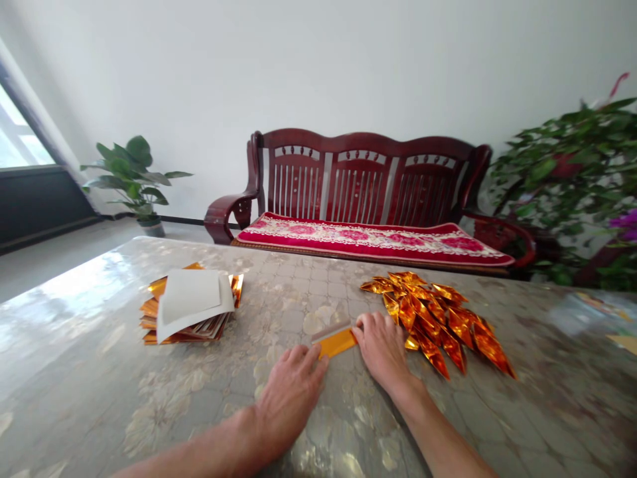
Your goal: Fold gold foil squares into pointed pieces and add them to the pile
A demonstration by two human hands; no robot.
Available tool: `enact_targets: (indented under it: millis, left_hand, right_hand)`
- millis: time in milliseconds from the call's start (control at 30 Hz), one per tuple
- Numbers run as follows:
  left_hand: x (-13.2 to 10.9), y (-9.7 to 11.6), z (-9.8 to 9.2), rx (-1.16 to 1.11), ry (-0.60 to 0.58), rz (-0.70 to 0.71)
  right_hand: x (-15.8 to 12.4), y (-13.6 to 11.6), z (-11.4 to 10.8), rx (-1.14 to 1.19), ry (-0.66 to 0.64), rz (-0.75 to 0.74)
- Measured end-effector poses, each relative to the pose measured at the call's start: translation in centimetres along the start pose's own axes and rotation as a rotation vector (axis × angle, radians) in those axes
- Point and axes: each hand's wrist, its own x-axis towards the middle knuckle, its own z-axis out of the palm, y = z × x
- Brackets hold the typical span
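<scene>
Bright room, white wall, a dark red wooden bench (pixel 358 176) with 3 slatted back panels and a red cushion (pixel 373 240), a potted plant (pixel 130 176) off to the left, a leafy plant (pixel 562 166) crowding in on the right, and down at the glossy patterned table (pixel 74 318) both hands are working. The left hand (pixel 291 398) and right hand (pixel 382 352) sit nearly flat, fingers extended and only lightly curled, with the fingertips on opposite ends of a gold foil strip (pixel 337 342), pressing it rather than gripping it. A pale folded edge runs along the strip's far side. Here's the danger: that slick foil on that shiny table cover could skate if the pressure goes uneven, and a lifted finger could let the fold spring open. Just right of the right hand lies the foil pile (pixel 438 322), so close that a wide wrist swing could scatter those pointed pieces. Over on the left, the foil stack (pixel 179 335) sits under white paper (pixel 192 295), well apart, with a broad stretch of table between it and the left hand. The table's near edge is out of view.
</scene>
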Motion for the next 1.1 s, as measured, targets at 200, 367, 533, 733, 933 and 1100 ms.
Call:
enact_targets:
  millis: [200, 367, 533, 733, 933, 1100]
  left_hand:
    - [-0.5, -0.1, 0.3, -0.132, 0.085, -0.095]
    - [0.3, -0.2, 0.6, -0.244, 0.104, -0.123]
    - [0.5, -2.2, 1.3, -0.387, 0.183, -0.111]
    - [0.9, -3.9, 1.3, -0.307, 0.255, -0.021]
    - [1.8, -3.6, 1.0, -0.248, 0.154, 0.019]
    - [2.0, -3.7, 0.3, -0.256, 0.108, 0.057]
  right_hand:
    - [-0.4, -0.1, -0.7, 0.147, 0.081, -0.114]
    - [-1.3, -1.2, -1.5, 0.395, 0.000, -0.395]
    - [-1.7, -1.5, -2.0, 0.453, -0.100, -0.412]
    - [-1.2, -1.1, -2.2, 0.430, -0.135, -0.417]
    - [-1.0, -1.4, -2.1, 0.366, -0.101, -0.454]
    - [-1.2, -1.4, -2.2, 0.353, -0.040, -0.545]
